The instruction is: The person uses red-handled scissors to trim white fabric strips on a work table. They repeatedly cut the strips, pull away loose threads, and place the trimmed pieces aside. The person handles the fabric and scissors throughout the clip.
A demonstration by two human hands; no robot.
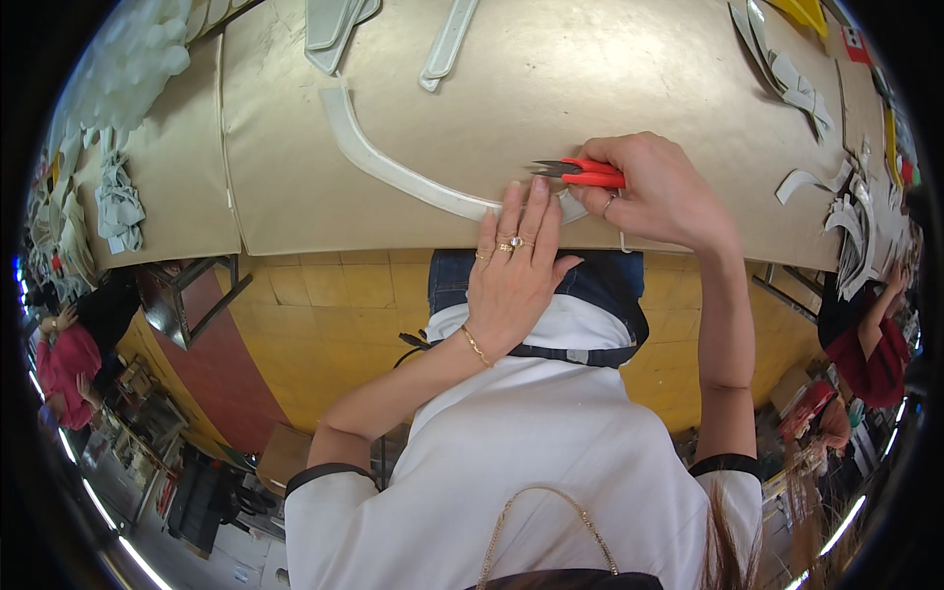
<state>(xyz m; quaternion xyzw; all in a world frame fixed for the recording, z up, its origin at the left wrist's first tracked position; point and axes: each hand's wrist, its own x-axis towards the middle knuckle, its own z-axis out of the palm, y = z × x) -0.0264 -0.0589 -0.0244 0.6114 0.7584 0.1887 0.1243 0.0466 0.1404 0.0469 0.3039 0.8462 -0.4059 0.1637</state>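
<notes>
A long curved off-white strip (pixel 405 177) with a stitched-looking edge lies near the table's front edge. My left hand (pixel 516 261) rests flat on it, fingers stretched out and close together, holding nothing. Just to the right, my right hand (pixel 661 187) is closed round red-handled thread snips (pixel 593 174). Their dark blades point left, above my left fingertips, and look slightly apart. The strip's right end shows between the two hands, partly hidden by my fingers. A thin pale thread or strip (pixel 621 239) hangs below my right hand at the table edge.
The tan-covered table (pixel 551 79) spans the far side. Pale flat pieces (pixel 337 29) and a narrow piece (pixel 450 44) lie at the back. Loose strips (pixel 855 221) pile up on the right; bundled pieces (pixel 119 202) lie left beside a whitish plastic bag (pixel 128 59). Co-workers sit at both sides.
</notes>
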